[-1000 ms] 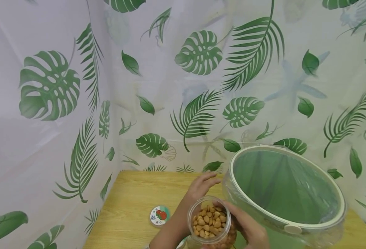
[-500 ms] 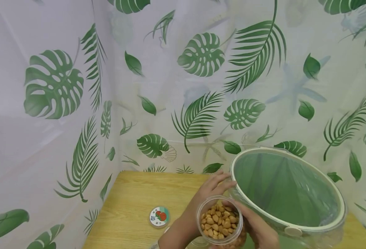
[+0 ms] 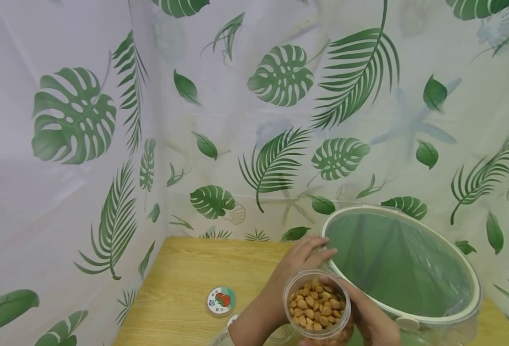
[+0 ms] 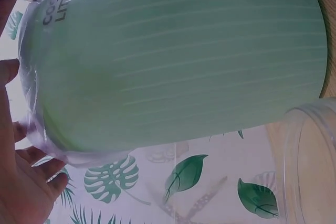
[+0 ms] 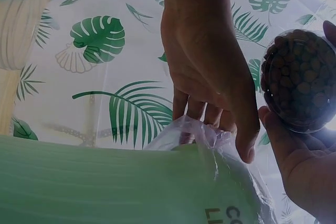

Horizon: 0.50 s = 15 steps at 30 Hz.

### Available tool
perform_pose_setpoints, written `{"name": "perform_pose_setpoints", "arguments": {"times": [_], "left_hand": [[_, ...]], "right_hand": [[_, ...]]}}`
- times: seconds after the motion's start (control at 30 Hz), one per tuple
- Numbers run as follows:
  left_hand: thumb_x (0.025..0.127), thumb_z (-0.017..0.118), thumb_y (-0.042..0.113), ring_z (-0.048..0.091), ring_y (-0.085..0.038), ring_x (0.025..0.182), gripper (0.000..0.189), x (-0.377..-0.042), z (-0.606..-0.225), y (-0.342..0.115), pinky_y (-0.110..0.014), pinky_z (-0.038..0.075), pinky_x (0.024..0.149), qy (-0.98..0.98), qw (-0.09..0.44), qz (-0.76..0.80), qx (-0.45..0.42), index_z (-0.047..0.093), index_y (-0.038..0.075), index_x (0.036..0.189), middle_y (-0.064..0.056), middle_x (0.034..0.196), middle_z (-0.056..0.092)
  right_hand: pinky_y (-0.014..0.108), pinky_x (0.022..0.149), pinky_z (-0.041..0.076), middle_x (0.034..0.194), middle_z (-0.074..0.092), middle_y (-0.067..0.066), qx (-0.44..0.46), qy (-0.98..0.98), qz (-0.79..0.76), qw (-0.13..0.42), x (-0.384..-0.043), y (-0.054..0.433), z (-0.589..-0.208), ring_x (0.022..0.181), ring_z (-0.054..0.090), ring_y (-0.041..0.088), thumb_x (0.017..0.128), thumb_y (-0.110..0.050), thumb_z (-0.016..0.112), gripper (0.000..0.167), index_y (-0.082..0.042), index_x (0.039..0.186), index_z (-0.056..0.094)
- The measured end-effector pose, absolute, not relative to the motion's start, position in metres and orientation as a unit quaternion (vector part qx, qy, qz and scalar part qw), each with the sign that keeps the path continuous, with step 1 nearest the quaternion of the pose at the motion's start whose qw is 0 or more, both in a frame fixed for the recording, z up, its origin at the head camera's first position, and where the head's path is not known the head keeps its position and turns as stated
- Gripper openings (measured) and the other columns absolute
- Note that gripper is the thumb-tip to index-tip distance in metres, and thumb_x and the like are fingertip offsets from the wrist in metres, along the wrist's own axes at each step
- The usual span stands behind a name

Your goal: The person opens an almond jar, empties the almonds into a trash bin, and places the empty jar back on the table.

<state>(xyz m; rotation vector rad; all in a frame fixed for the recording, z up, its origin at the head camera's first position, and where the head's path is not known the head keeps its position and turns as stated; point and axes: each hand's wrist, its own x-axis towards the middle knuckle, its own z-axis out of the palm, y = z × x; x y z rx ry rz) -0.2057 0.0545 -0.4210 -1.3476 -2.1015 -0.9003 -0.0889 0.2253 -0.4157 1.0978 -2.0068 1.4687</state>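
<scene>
My right hand point(image 3: 373, 319) grips a clear jar point(image 3: 316, 307) of almonds, its open mouth facing up. In the right wrist view the almond jar point(image 5: 299, 80) sits between thumb and fingers of the right hand point(image 5: 310, 177). The left hand point(image 3: 295, 264) reaches past the jar with fingers extended, fingertips at the left rim of a green trash bin point(image 3: 444, 318). A clear plastic bag point(image 5: 218, 137) lines the bin and folds over its edge. The left hand point(image 5: 202, 51) has its fingers partly hidden behind this bag.
A round lid point(image 3: 220, 301) printed with red fruit lies on the wooden table point(image 3: 185, 274), left of the arms. Another clear container point(image 4: 310, 166) stands below the left forearm, largely hidden from the head view. Leaf-patterned sheets point(image 3: 219, 110) enclose the back and left.
My left hand has moved right and reached the bin's rim. The right hand has carried the almond jar a little to the right. The lid has stayed in place.
</scene>
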Motion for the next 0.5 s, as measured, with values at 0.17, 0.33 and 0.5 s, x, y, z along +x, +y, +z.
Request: {"name": "perform_pose_setpoints", "arguments": {"times": [0.17, 0.33, 0.5], "left_hand": [[0.106, 0.069, 0.026, 0.043, -0.026, 0.155, 0.050, -0.207, -0.418, 0.060, -0.044, 0.038, 0.127, -0.781, 0.274, -0.276, -0.488, 0.055, 0.014, 0.153, -0.008, 0.158, 0.054], [0.106, 0.067, 0.024, 0.041, -0.028, 0.157, 0.051, -0.210, -0.416, 0.066, -0.045, 0.038, 0.127, -0.792, 0.289, -0.237, -0.483, 0.054, 0.012, 0.154, -0.009, 0.157, 0.055], [0.107, 0.066, 0.025, 0.042, -0.031, 0.156, 0.053, -0.214, -0.412, 0.073, -0.045, 0.035, 0.129, -0.793, 0.300, -0.205, -0.490, 0.051, 0.010, 0.157, -0.010, 0.158, 0.055]], "right_hand": [[0.020, 0.114, 0.045, 0.168, 0.042, 0.010, 0.429, -0.698, 0.532, 0.214, -0.092, 0.229, -0.415, 0.152, 0.046, 0.011, 0.079, 0.008, 0.089, 0.104, 0.019, 0.158, 0.022], [0.017, 0.111, 0.047, 0.160, 0.053, 0.013, 0.394, -0.695, 0.532, 0.280, -0.082, 0.220, -0.413, 0.145, 0.054, 0.012, 0.064, 0.015, 0.093, 0.108, 0.022, 0.154, 0.033], [0.016, 0.111, 0.047, 0.158, 0.055, 0.012, 0.388, -0.687, 0.538, 0.297, -0.079, 0.216, -0.408, 0.144, 0.055, 0.012, 0.064, 0.014, 0.094, 0.105, 0.024, 0.151, 0.035]]}}
